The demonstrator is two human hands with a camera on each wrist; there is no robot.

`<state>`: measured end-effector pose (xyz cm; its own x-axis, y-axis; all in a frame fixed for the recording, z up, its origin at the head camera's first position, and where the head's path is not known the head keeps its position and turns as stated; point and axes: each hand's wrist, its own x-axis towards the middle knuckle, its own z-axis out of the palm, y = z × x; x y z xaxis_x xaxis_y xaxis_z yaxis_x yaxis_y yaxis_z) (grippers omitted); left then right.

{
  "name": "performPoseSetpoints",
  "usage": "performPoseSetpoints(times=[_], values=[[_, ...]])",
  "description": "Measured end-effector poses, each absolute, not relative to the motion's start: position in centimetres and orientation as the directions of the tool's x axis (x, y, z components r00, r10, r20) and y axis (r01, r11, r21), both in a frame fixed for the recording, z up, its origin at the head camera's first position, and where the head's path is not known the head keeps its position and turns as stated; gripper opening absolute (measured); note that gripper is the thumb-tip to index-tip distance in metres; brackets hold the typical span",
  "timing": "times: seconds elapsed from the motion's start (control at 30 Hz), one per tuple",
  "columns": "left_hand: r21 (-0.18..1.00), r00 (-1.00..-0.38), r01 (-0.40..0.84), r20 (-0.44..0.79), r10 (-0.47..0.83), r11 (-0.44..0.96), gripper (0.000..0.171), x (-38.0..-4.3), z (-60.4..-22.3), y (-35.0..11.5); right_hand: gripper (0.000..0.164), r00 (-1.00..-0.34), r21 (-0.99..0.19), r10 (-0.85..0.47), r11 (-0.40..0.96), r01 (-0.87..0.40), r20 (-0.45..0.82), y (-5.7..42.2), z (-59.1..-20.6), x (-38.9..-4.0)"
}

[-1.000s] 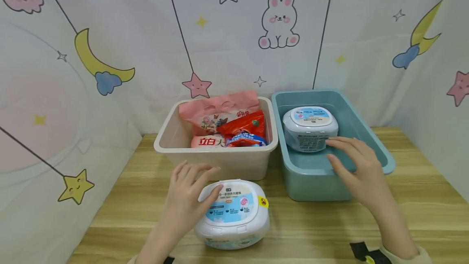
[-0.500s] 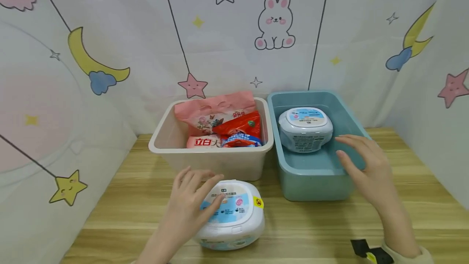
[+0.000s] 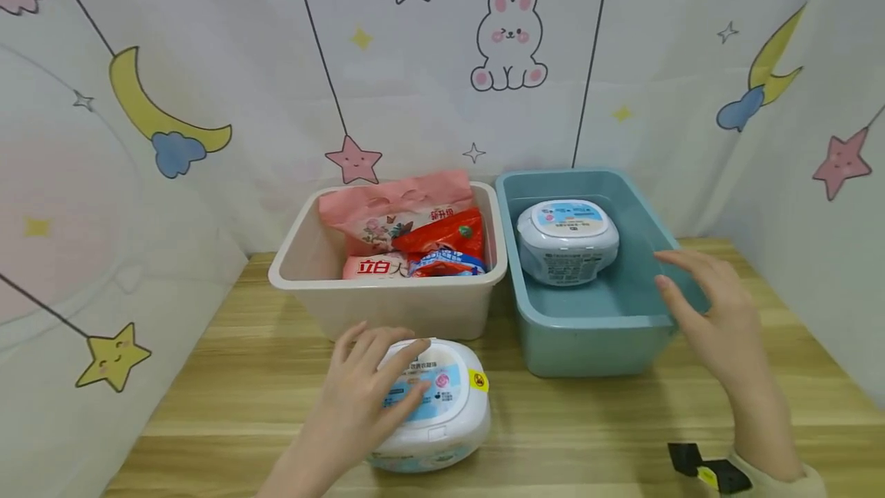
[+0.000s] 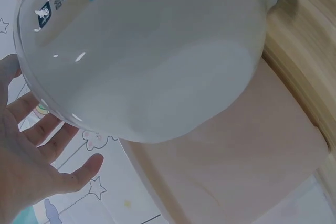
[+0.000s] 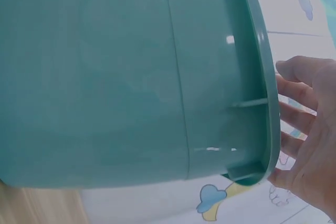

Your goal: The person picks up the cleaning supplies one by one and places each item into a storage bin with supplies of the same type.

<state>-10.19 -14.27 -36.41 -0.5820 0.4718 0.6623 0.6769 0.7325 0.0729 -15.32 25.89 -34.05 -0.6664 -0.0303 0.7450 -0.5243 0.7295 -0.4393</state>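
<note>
A white lidded laundry pod box (image 3: 456,425) with a blue label and yellow sticker stands on the table. My left hand (image 3: 366,379) is over the left part of its lid, fingers loosely spread. In the left wrist view, the left hand's fingers (image 4: 37,129) appear beyond the box's rim. A similar pod box (image 3: 568,248) sits inside the blue-green bin (image 3: 588,352), toward its left side. My right hand (image 3: 722,321) is at that bin's right front corner, thumb and fingers apart, nothing between them. In the right wrist view its fingertips are right by the bin's rim (image 5: 270,114).
Left of the blue-green bin stands a cream bin (image 3: 401,310). It holds a pink bag (image 3: 401,210), a red bag (image 3: 445,235) and other packets. Both bins rest on a wood-grain table (image 3: 228,375), before a white cloth backdrop (image 3: 415,83) printed with cartoons.
My right hand has moved right, from beside the pod box in the blue-green bin to the bin's right rim. My left hand reaches slightly farther over the lid. The head view has shifted a little.
</note>
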Motion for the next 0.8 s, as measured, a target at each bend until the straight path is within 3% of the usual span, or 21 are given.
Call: performPoseSetpoints(times=[0.3,0.53,0.8], values=[[0.089,-0.688,0.633,0.52,0.506,0.769,0.048,-9.5,-36.0,-14.2,0.031,-0.742,-0.535,0.084,0.747,-0.395,0.665,26.9,-34.1,-15.5],[0.06,-0.707,0.635,0.447,0.548,0.77,0.056,-9.4,-36.1,-14.1,0.031,-0.781,-0.585,0.179,0.764,-0.272,0.598,27.8,-34.5,-15.2],[0.028,-0.713,0.636,0.404,0.573,0.771,0.059,-9.4,-36.2,-13.8,0.032,-0.822,-0.625,0.199,0.747,-0.225,0.534,28.6,-34.7,-15.1]])
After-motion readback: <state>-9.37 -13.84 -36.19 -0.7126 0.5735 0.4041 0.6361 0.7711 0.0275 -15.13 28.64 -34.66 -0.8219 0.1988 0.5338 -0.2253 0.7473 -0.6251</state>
